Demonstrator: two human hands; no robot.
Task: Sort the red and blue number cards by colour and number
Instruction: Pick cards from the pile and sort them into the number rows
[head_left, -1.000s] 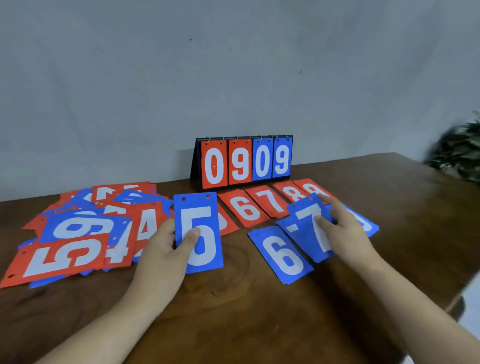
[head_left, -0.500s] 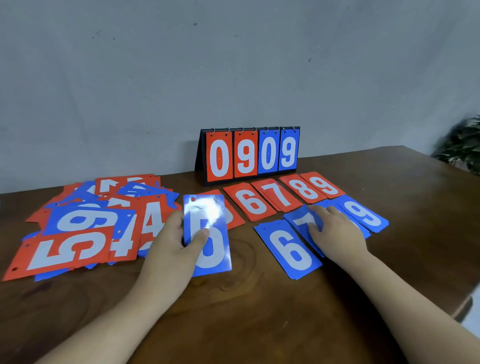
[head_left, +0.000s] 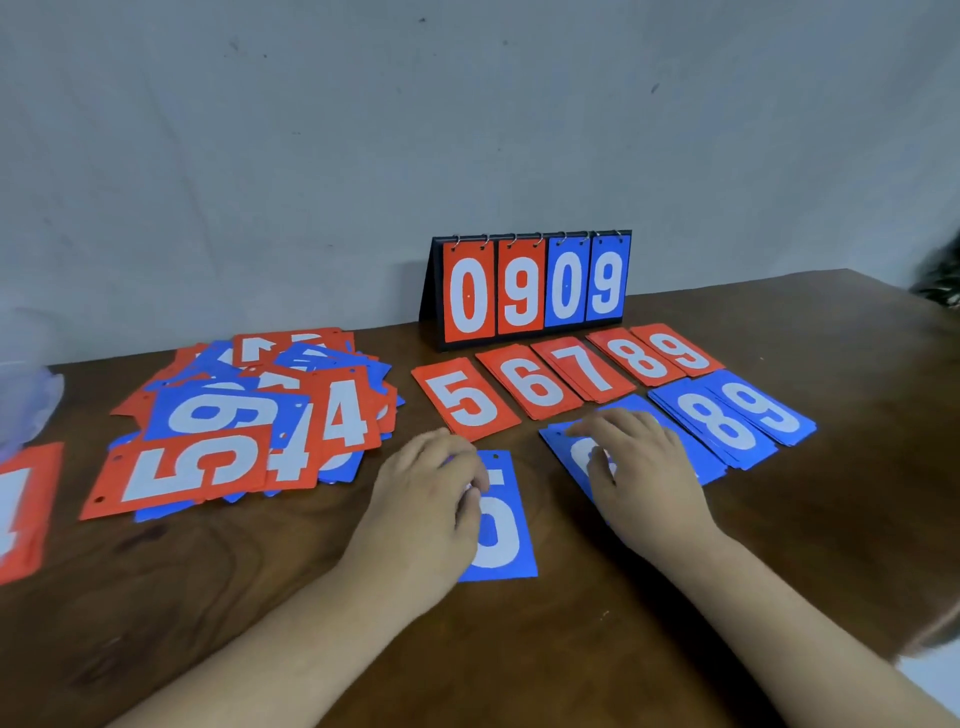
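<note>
Noted the mixed pile (head_left: 249, 415) left of the scoreboard (head_left: 535, 286), gripped the blue 5 card (head_left: 506, 519) in front of its left half with the bent left hand (head_left: 426, 504), long axis pointing toward it, and pressed the flat right hand (head_left: 644, 467) on a half-covered blue card (head_left: 561, 441) before its right end.

Head camera looks forward and down across the near table (head_left: 857, 389) toward the wall (head_left: 311, 156)

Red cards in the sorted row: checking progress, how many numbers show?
5, left to right: red 5, red 6, red 7, red 8, red 9. Others beneath may be hidden.
</note>
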